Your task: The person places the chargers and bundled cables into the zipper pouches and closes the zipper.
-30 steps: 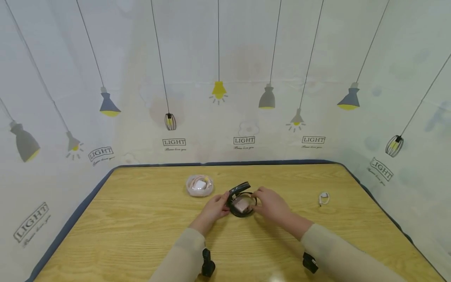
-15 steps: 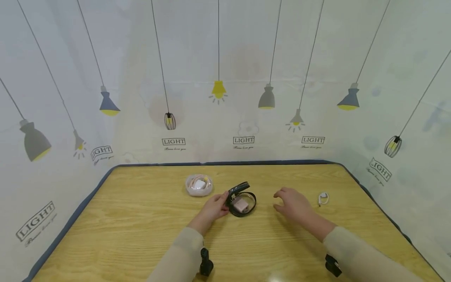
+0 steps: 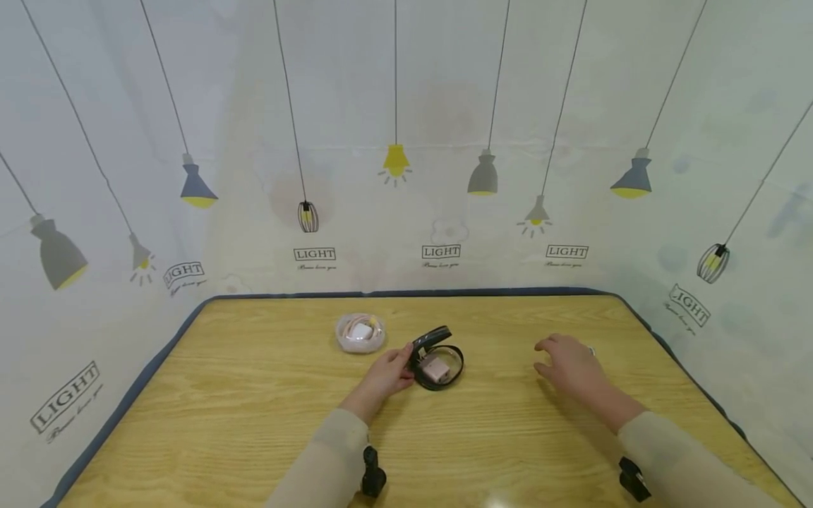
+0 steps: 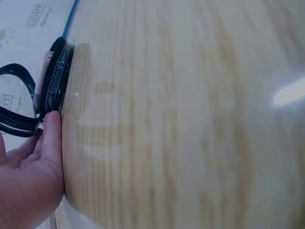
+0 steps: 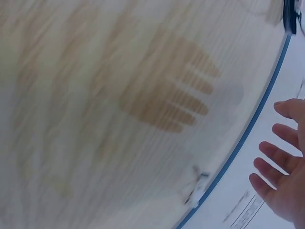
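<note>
My left hand (image 3: 386, 372) grips the left edge of a small round black zip case (image 3: 434, 386), whose lid stands raised. A pale pink charger plug (image 3: 436, 369) lies inside. In the left wrist view, the zip teeth run along the case's rim and the fingertips (image 4: 52, 119) meet it near the hinge. My right hand (image 3: 574, 365) hovers over the right of the table, fingers spread and holding nothing. Below it is a short white cable (image 5: 199, 188), mostly hidden behind the hand in the head view.
A clear round plastic tub (image 3: 348, 346) at the back, left of the case, holds a pink cable and a white plug (image 3: 362, 331). The wooden table (image 3: 254, 402) ends in a blue edge against a printed wall cloth (image 3: 356, 212).
My right hand has let go of the case and charger plug and moved right, toward the white cable. The left hand has stayed at the case.
</note>
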A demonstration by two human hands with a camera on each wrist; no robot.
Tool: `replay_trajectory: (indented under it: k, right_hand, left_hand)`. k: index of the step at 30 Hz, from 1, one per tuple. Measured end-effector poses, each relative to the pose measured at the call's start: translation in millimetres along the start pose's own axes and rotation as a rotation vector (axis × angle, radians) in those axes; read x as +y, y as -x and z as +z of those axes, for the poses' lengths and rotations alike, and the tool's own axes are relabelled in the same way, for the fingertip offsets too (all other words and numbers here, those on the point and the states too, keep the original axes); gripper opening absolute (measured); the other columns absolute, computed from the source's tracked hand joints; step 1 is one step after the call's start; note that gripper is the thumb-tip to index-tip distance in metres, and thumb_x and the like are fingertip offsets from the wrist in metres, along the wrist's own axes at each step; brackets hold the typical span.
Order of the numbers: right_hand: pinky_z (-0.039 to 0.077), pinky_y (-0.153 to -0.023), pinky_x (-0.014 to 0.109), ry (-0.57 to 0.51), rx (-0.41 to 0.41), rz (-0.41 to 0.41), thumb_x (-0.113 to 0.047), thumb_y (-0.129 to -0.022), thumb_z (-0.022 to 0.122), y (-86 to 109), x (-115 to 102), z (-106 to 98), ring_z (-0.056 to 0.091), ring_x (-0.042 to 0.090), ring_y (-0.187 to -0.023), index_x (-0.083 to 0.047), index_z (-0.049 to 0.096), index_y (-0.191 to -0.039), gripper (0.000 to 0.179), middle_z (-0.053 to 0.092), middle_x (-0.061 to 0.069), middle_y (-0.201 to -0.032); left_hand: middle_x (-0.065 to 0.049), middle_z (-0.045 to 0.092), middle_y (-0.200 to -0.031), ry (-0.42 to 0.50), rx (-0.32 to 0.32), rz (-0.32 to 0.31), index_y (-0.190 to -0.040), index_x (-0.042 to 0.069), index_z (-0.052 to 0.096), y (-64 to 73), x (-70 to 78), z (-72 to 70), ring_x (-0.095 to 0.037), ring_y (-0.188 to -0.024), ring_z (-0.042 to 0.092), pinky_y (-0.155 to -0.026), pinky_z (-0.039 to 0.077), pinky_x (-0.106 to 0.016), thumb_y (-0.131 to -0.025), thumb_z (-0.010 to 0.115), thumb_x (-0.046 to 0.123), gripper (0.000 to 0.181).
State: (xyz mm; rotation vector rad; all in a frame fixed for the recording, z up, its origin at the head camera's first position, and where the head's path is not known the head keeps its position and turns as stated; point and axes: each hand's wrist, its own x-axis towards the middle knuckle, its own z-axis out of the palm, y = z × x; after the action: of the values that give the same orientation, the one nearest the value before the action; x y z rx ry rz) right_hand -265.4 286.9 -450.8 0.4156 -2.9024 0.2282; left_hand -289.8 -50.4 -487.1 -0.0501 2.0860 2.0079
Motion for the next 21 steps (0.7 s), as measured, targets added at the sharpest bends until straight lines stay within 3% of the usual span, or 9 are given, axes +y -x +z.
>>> replay_trajectory:
  k: [9,21]
  right_hand:
    - [0.048,-0.085,0.056,0.026,0.013,-0.023,-0.015,-0.085,0.072,7.3,35,1,0.056,0.044,-0.102,0.004,0.066,-0.109,0.031,0.061,0.022,-0.108]
    - [0.048,-0.08,0.058,0.057,-0.031,0.021,-0.018,-0.084,0.073,11.4,69,-5,0.055,0.047,-0.102,0.006,0.064,-0.115,0.041,0.058,0.026,-0.113]
  left_hand:
    - [-0.026,0.054,-0.114,-0.003,0.009,-0.002,-0.137,-0.013,0.042,-1.7,-0.5,0.0,-0.028,-0.096,0.059,-0.085,0.054,-0.036,-0.103,0.046,0.042,0.064]
    - [-0.023,0.054,-0.113,0.001,0.006,0.001,-0.137,-0.012,0.043,-1.8,-1.0,-0.1,-0.026,-0.094,0.058,-0.084,0.055,-0.036,-0.102,0.047,0.043,0.065]
